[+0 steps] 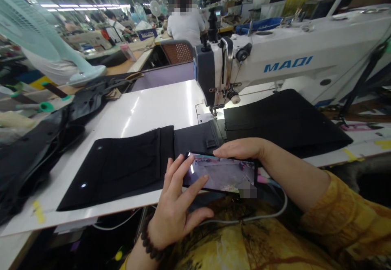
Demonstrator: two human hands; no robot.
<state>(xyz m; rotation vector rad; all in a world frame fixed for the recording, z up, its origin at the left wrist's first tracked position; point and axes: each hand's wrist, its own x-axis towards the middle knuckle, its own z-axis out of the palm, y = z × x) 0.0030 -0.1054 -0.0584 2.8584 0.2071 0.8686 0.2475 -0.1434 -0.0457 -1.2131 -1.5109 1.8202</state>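
At the near edge of the white sewing table (146, 107), a smartphone (221, 174) lies landscape, its screen lit, held between both hands. Left hand (175, 207) cups its left end with fingers spread open across the screen, while right hand (241, 148) curls over the top edge. Black fabric (122, 164) lies just beyond, running under the MAQI sewing machine (275, 64).

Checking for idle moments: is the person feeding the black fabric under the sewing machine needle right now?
No, both hands, left hand and right hand, are on a phone held sideways, off the black fabric.
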